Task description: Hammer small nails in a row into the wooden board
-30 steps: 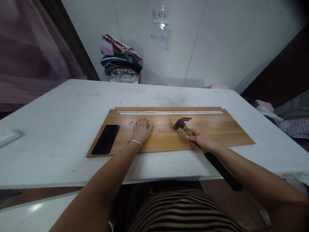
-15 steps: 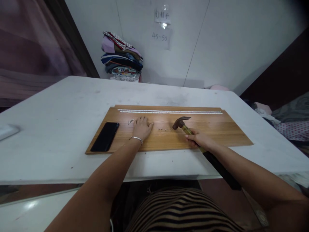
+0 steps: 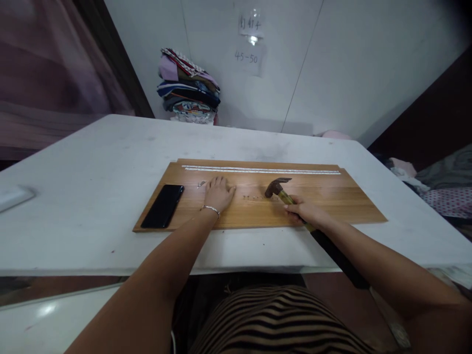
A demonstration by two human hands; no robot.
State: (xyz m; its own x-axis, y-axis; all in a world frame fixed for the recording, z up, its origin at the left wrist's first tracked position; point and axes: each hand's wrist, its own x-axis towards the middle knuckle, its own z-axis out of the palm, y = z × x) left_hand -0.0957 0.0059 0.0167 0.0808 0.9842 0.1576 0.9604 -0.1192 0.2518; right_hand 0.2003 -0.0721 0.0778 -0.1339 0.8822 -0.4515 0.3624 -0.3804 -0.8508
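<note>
My left hand [image 3: 219, 193] lies flat on a wooden board [image 3: 332, 196], its fingers stretched out and the thumb spread to the right. Just left of its fingertips are a few small nails [image 3: 201, 184]. In my right hand [image 3: 304, 210] is a claw hammer [image 3: 276, 188], gripped partway along the yellowish handle. Its head is over the middle of the board; whether it touches the wood I cannot tell. A row of several small nails or nail heads [image 3: 252, 197] runs across the board between my left hand and the hammer head.
A black phone [image 3: 162, 206] rests on the board's left end. Two white measuring strips [image 3: 261, 170] lie along its far edge. The board is on a white table [image 3: 92, 196]. Folded clothes [image 3: 190, 88] are stacked by the wall. A white object [image 3: 14, 197] sits at the left.
The whole view has shifted very slightly. Both hands, the hammer and the board stay in the same places relative to each other.
</note>
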